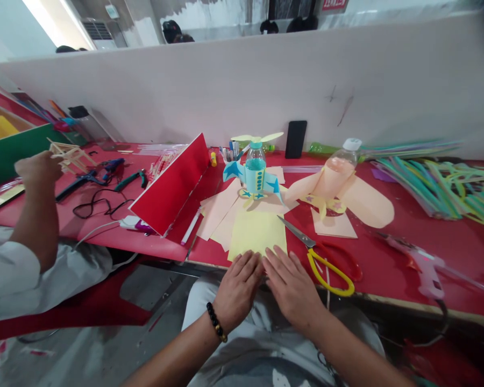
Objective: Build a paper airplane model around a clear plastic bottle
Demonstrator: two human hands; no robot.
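My left hand (pixel 242 285) and my right hand (pixel 288 285) lie side by side at the table's front edge. Fingers of both stretch flat over the near edge of a yellow paper sheet (pixel 258 231), and neither holds anything. Under and left of that sheet spread pale peach papers (pixel 218 212). Just right of my right hand are scissors (pixel 310 244) with red and yellow handles. Behind the papers stands a bottle airplane (pixel 255 174) wrapped in light blue paper with a yellow propeller. A second bottle airplane (pixel 334 180), in peach paper, stands to its right.
A red divider board (pixel 175 185) and a marker (pixel 191 226) are on the left. Farther left, a co-worker's hand (pixel 38 166) is by a small stick frame (pixel 70 156). A glue gun (pixel 421 263) and colored straws (pixel 427 188) lie right; a phone (pixel 296 140) leans against the wall.
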